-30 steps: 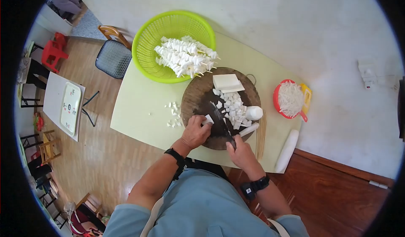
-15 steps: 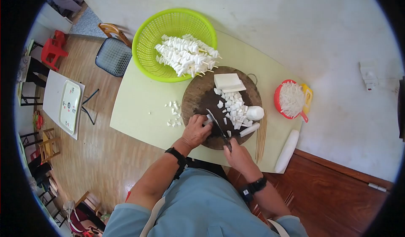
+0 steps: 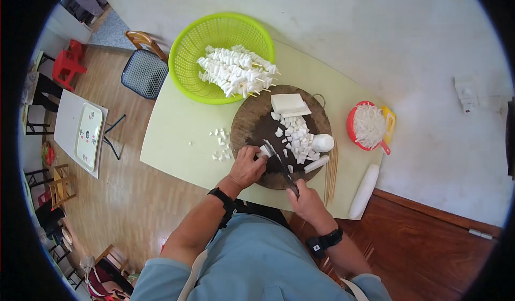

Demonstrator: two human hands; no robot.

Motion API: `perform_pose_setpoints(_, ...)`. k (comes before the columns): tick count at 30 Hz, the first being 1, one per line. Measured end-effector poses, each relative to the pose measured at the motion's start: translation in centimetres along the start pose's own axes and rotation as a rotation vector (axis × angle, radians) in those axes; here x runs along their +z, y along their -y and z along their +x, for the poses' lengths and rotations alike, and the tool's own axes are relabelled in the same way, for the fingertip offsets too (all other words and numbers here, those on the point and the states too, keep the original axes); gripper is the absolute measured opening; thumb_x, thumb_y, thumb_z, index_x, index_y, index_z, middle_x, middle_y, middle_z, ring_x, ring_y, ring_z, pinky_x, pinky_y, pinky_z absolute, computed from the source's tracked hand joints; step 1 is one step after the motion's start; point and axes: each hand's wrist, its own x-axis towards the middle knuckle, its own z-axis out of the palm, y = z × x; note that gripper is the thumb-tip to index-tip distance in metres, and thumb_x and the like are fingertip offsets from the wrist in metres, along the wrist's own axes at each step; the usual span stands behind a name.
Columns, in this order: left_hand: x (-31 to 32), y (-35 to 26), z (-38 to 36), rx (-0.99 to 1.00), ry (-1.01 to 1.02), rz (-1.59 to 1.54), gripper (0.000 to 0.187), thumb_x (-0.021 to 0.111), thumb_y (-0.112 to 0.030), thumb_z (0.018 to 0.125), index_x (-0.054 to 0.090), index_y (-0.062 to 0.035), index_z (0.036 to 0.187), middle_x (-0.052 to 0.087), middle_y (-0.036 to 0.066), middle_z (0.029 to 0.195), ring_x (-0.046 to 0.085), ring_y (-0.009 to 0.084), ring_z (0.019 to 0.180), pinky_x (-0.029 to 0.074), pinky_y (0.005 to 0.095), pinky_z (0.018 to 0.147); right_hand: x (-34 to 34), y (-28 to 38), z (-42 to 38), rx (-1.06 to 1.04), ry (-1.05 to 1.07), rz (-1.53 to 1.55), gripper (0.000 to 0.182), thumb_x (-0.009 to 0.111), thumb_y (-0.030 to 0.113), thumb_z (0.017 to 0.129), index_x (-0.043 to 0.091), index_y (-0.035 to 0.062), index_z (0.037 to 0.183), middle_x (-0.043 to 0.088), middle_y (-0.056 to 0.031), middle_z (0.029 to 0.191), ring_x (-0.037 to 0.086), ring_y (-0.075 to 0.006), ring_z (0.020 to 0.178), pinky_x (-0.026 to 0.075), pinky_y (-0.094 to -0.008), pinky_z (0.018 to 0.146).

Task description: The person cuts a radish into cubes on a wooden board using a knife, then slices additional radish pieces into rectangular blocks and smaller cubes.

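Observation:
My right hand (image 3: 309, 201) is closed round the handle of a kitchen knife (image 3: 284, 169), its blade pointing away from me over the round wooden chopping board (image 3: 244, 120). Bent fingers of my left hand (image 3: 247, 168) press a piece of white radish (image 3: 263, 151) against the board, just left of the blade. Chopped radish cubes (image 3: 299, 138) lie heaped to the right of the knife. Around the heap are a thick slab (image 3: 290, 104), a rounded radish end (image 3: 322, 143) and a long stick of radish (image 3: 316, 164).
A green basket (image 3: 182, 68) holds skewered white pieces (image 3: 236, 70). Small scraps (image 3: 221, 144) lie left of the board. Bamboo skewers (image 3: 332, 172), a red colander (image 3: 351, 127) of white strips and a whole white radish (image 3: 365, 191) are on the right. A chair (image 3: 144, 73) stands beyond the table's left side.
My right hand has shifted slightly down and right with the knife, whose blade now sits a little further right of the held piece. My left hand stays nearly in place.

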Motion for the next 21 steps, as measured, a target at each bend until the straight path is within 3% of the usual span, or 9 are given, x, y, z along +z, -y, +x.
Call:
perform_pose_setpoints(14, 0.1, 0.3, -0.1, 0.015, 0.051, 0.085, 0.027, 0.072, -0.018, 0.077, 0.066, -0.0150, 0.103, 0.057, 0.011, 0.108, 0.054, 0.0312, 0.103, 0.045, 0.0430, 0.085, 1.3, 1.0, 2.0, -0.010, 0.021, -0.131, 0.028, 0.058, 0.027, 0.097, 0.047, 0.0010, 0.100, 0.064, -0.0264, 0.073, 0.064, -0.0478, 0.071, 0.049, -0.0574, 0.062)
perform_pose_setpoints(18, 0.2, 0.2, -0.2, 0.004, 0.068, 0.077, 0.028, 0.072, -0.017, 0.076, 0.066, -0.0145, 0.103, 0.057, 0.011, 0.109, 0.054, 0.0314, 0.103, 0.045, 0.0433, 0.085, 1.6, 0.6, 3.5, 0.010, 0.005, -0.063, 0.029, 0.058, 0.028, 0.096, 0.048, 0.0011, 0.100, 0.065, -0.0279, 0.075, 0.064, -0.0487, 0.073, 0.049, -0.0579, 0.064)
perform_pose_setpoints(21, 0.2, 0.2, -0.1, 0.013, 0.011, 0.025, 0.032, 0.074, -0.008, 0.074, 0.066, -0.0111, 0.105, 0.056, 0.015, 0.108, 0.054, 0.0343, 0.098, 0.046, 0.0447, 0.084, 0.9, 0.5, 3.6, 0.028, -0.056, 0.003, 0.030, 0.059, 0.029, 0.096, 0.049, 0.0014, 0.101, 0.065, -0.0286, 0.075, 0.064, -0.0494, 0.075, 0.049, -0.0582, 0.065)
